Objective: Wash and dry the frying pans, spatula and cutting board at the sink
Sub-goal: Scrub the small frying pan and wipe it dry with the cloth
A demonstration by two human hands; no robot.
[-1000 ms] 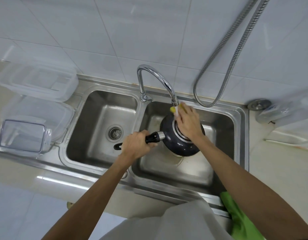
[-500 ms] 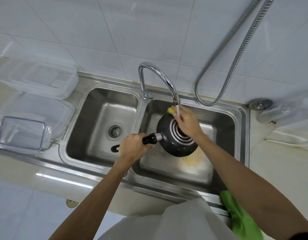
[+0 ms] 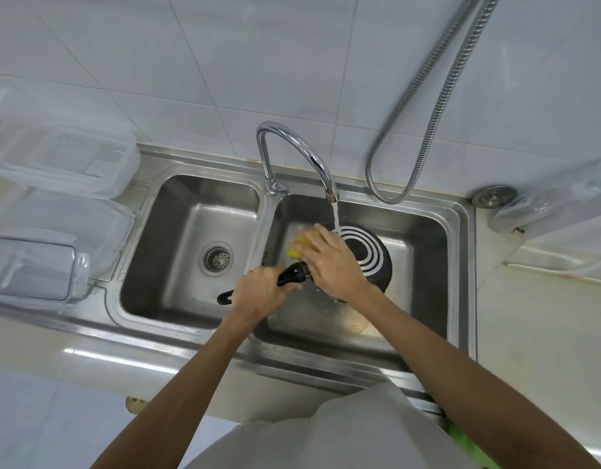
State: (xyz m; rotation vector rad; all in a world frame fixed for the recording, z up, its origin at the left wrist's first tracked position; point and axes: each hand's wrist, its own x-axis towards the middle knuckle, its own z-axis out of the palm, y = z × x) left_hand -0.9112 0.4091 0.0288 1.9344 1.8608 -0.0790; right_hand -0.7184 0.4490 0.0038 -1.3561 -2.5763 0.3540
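Left hand [image 3: 261, 292] grips the black handle of the dark round frying pan [image 3: 370, 252]. The pan body lies right of that hand, beneath the right hand [image 3: 329, 262], ringed base upward. Its long axis runs left to right, with the handle end pointing left. The right hand's fairly straight fingers press a yellow sponge [image 3: 300, 247] onto the pan. Risk: the wet handle may twist under scrubbing pressure, and the tap stream [image 3: 335, 214] may splash.
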